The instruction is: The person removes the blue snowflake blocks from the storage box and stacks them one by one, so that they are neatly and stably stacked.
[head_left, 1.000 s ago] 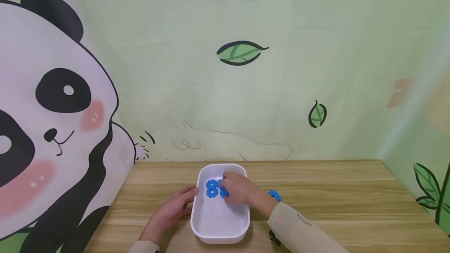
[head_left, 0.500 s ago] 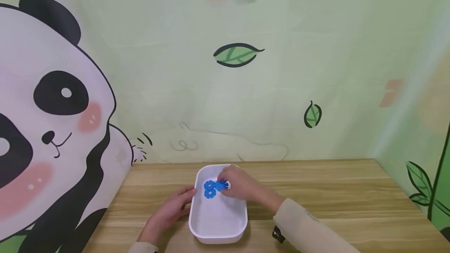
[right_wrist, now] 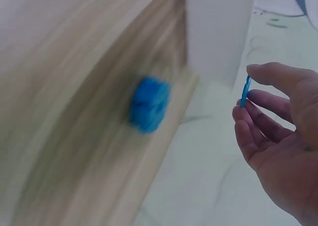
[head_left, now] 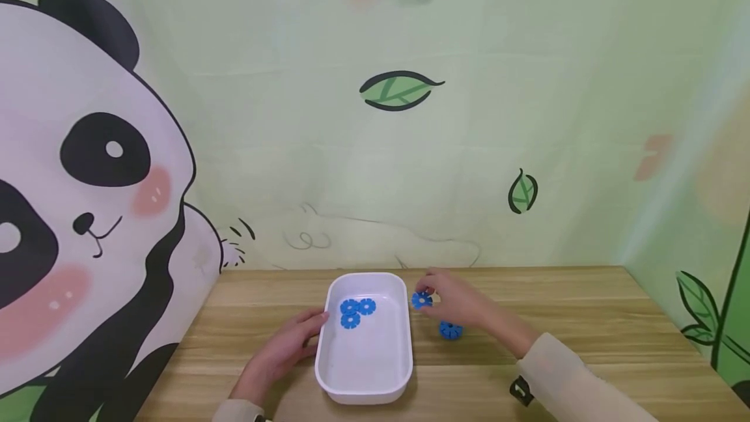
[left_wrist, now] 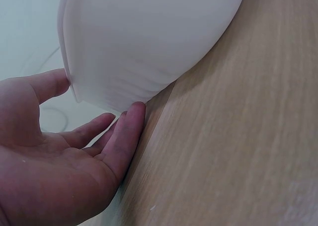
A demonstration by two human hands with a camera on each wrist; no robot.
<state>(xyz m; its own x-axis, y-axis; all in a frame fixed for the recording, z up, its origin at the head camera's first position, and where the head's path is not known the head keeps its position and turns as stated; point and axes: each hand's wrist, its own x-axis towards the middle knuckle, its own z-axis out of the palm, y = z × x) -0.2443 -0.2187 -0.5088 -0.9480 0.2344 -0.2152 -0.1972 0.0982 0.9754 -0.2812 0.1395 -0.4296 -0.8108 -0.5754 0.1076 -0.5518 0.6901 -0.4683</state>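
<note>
My right hand (head_left: pixel 454 295) pinches a blue snowflake disc (head_left: pixel 422 300) between thumb and fingertips, just right of the white plastic tub (head_left: pixel 364 370). In the right wrist view this disc (right_wrist: pixel 245 92) shows edge-on. Inside the tub, toward its far end, lie three blue discs (head_left: pixel 350 321), close together and partly overlapping. On the table below my right hand sits a stack of blue discs (head_left: pixel 450 331), blurred in the right wrist view. My left hand (head_left: pixel 287 342) rests against the tub's left side, its thumb at the rim and fingertips (left_wrist: pixel 137 107) low on the wall.
The wooden table (head_left: pixel 562 318) extends to both sides of the tub. Behind it hangs a pale green backdrop (head_left: pixel 293 116) with a printed panda and leaves. A small black device (head_left: pixel 521 391) shows at the right sleeve.
My right hand has moved out of the tub to the right with a disc in its fingers. The stack on the table, hidden half a second ago, now shows. My left hand stays at the tub.
</note>
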